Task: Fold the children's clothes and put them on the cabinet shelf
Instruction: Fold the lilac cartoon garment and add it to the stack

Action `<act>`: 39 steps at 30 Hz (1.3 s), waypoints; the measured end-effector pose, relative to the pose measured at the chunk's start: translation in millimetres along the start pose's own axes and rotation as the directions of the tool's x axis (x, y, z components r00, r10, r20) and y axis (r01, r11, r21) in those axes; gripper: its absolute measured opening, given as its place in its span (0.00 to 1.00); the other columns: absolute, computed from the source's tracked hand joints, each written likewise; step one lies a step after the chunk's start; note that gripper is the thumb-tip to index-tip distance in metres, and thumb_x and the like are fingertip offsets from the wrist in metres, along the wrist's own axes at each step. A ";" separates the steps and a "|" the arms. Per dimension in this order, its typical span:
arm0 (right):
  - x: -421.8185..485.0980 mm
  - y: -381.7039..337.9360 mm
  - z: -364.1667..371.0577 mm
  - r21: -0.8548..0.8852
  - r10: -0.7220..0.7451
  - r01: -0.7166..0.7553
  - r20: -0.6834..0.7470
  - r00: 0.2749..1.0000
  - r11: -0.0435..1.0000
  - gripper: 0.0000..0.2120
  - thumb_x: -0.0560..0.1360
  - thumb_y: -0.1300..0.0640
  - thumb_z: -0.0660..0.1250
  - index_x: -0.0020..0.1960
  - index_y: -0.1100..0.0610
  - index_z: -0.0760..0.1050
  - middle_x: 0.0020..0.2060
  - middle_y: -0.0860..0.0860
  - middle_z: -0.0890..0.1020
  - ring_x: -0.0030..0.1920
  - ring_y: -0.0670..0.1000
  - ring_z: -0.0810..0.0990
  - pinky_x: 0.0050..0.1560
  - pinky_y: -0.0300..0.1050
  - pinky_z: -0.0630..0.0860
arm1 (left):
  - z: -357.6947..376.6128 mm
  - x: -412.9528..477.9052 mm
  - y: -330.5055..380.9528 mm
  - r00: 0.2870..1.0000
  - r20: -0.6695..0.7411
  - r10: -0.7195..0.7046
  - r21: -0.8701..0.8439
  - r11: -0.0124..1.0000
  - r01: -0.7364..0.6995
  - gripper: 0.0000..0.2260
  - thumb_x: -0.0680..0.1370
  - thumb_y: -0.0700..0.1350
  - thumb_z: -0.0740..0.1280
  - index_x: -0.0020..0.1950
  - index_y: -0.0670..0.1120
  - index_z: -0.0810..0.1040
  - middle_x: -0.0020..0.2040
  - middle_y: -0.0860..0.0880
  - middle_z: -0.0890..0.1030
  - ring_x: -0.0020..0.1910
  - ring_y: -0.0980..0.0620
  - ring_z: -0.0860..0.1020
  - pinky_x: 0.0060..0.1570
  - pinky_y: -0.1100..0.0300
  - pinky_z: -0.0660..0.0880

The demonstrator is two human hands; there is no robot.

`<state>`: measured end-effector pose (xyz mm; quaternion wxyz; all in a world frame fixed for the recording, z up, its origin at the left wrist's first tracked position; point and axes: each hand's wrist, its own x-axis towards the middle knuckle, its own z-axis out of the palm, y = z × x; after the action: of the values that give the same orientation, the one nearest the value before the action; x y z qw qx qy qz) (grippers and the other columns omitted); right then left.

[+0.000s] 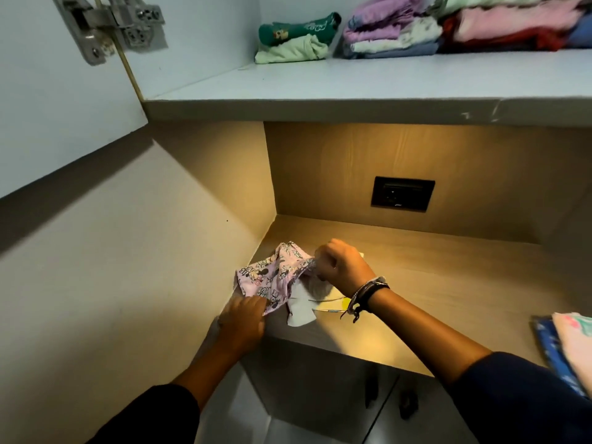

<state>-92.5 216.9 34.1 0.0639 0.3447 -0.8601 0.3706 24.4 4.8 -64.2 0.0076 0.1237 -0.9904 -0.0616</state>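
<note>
A small pink printed child's garment (pixel 275 274) lies bunched at the left end of the wooden counter (pixel 448 283). My left hand (pixel 243 322) pinches its near lower edge at the counter's front corner. My right hand (pixel 339 264) grips its right end, fist closed, slightly raised. White and yellow cloth pieces (pixel 304 307) lie under the garment. Above, the white cabinet shelf (pixel 352 100) carries folded clothes: a green pair (pixel 294 38) at left, a lilac and white stack (pixel 390 27), and a pink, red and blue stack (pixel 519 24) at right.
The open cabinet door (pixel 48 91) with its metal hinge (pixel 105 27) hangs at upper left. A black wall socket (pixel 402 193) sits in the back panel. More folded clothes, pink and blue (pixel 567 344), lie at the counter's right edge. Cabinet doors (pixel 320 395) are below.
</note>
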 end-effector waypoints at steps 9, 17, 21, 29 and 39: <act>23.7 -30.1 -67.3 0.031 0.025 -0.013 -0.419 0.907 0.999 0.07 0.75 0.65 0.64 0.49 0.64 0.80 0.45 0.60 0.81 0.44 0.59 0.79 0.46 0.47 0.73 | -145.1 28.7 101.2 0.976 0.015 -0.217 -0.813 0.565 0.138 0.13 0.79 0.47 0.62 0.46 0.39 0.79 0.31 0.41 0.83 0.21 0.50 0.79 0.22 0.61 0.74; 7.7 -41.3 -110.8 0.261 0.133 -0.028 -0.397 0.908 0.965 0.12 0.77 0.53 0.66 0.56 0.59 0.79 0.49 0.56 0.80 0.48 0.52 0.78 0.44 0.37 0.70 | -189.3 27.4 190.7 0.982 -0.157 0.107 -0.850 0.491 -0.190 0.10 0.77 0.44 0.61 0.55 0.43 0.79 0.42 0.47 0.83 0.38 0.52 0.81 0.38 0.53 0.78; 3.1 -26.7 -139.6 0.605 0.299 -0.074 -0.281 0.912 0.793 0.17 0.72 0.52 0.73 0.57 0.58 0.78 0.49 0.56 0.83 0.49 0.53 0.82 0.49 0.46 0.79 | -196.1 35.5 206.4 0.940 -0.181 0.289 -0.794 0.521 -0.313 0.21 0.75 0.38 0.59 0.69 0.46 0.73 0.56 0.47 0.81 0.54 0.53 0.80 0.54 0.56 0.79; -2.6 29.5 -188.1 0.726 0.384 -0.122 -0.206 0.900 0.677 0.09 0.76 0.66 0.64 0.46 0.56 0.80 0.40 0.51 0.82 0.40 0.47 0.80 0.42 0.42 0.78 | -176.8 63.2 230.6 0.898 -0.398 0.188 -0.732 0.525 -0.434 0.19 0.71 0.39 0.70 0.61 0.48 0.74 0.56 0.46 0.74 0.51 0.51 0.75 0.47 0.59 0.76; 1.2 95.4 -223.1 0.458 0.330 -0.174 -0.289 0.899 0.872 0.15 0.75 0.68 0.65 0.43 0.48 0.80 0.43 0.54 0.84 0.42 0.48 0.80 0.45 0.41 0.79 | -139.6 123.5 280.5 0.960 0.006 0.281 -0.974 0.217 -0.058 0.24 0.70 0.25 0.63 0.64 0.41 0.79 0.55 0.41 0.83 0.51 0.49 0.80 0.44 0.61 0.81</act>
<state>-186.9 414.8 138.0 0.0940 0.1598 -0.7715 0.6086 -159.6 227.5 109.1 -0.0008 -0.0227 -0.7435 -0.6683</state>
